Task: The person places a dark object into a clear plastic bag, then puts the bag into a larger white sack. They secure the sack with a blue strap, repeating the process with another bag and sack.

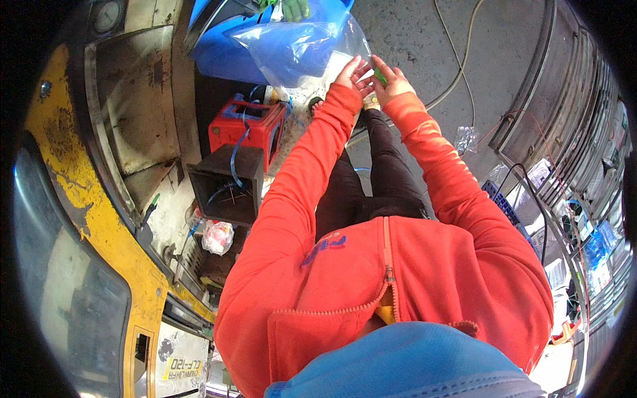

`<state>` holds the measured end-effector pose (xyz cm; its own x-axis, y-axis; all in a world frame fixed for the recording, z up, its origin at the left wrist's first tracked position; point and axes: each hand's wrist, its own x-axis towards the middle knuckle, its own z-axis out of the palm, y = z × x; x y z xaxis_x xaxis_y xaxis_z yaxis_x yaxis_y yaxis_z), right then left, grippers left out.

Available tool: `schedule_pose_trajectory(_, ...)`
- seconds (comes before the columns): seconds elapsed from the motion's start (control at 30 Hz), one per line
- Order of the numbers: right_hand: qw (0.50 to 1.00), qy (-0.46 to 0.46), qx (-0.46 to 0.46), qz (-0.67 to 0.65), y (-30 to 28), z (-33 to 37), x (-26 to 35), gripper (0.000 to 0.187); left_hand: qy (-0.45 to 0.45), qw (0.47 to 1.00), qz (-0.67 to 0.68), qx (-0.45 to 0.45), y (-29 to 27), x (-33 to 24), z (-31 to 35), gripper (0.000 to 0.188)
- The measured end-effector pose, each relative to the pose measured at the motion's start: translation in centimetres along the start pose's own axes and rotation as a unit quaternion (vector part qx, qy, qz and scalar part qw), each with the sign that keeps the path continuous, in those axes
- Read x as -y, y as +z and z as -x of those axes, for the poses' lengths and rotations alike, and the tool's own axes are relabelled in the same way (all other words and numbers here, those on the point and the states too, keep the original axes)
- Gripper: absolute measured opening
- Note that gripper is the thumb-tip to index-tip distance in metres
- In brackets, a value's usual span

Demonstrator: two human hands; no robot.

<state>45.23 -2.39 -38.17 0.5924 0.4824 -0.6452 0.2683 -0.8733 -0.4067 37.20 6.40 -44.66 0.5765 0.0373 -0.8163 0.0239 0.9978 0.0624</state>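
Note:
Both of my hands are close together at the top middle, beyond my red sleeves. My left hand (353,74) has its fingers curled at the edge of a large clear plastic bag (285,50). The bag spreads leftward over a blue plastic bin (222,56). Just right of it, my right hand (394,83) is closed on a small bright green thing (379,75), mostly hidden by the fingers. Its kind cannot be made out. A green glove (295,9) lies at the bin, behind the bag.
At left stand a red stool-like frame (232,126), a dark open box (222,189) with a blue strap (237,156), and a worn yellow machine (70,172). Hoses (458,73) cross the grey floor. Metal racks (557,119) and a blue crate (501,202) are at right.

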Motion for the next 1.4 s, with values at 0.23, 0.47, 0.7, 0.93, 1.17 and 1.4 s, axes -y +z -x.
schedule_pose_trajectory(0.23,1.000,-0.002,-0.022,0.006,0.5,0.4,0.2,0.055,0.038,0.998,-0.039,-0.038,0.2,1.2,-0.4,0.028)
schedule_pose_trajectory(0.47,0.996,-0.024,-0.079,-0.013,1.0,0.2,-0.4,0.061,0.054,0.996,-0.061,-0.022,-0.2,1.5,-0.7,0.026)
schedule_pose_trajectory(0.7,0.996,-0.018,-0.075,-0.051,1.0,0.2,-0.3,0.056,0.083,0.991,-0.102,-0.020,0.0,1.7,0.0,0.030)
schedule_pose_trajectory(0.93,0.996,-0.018,-0.074,-0.040,0.7,0.4,-0.4,0.054,0.093,0.987,-0.123,-0.043,0.8,1.2,1.1,0.033)
schedule_pose_trajectory(1.17,0.998,-0.028,-0.044,-0.026,0.3,0.3,-0.5,0.055,0.108,0.985,-0.125,-0.047,0.6,0.7,1.3,0.029)
schedule_pose_trajectory(1.4,0.998,-0.044,-0.049,-0.013,-0.4,1.1,-0.3,0.055,0.112,0.982,-0.138,-0.065,0.9,0.1,1.7,0.026)
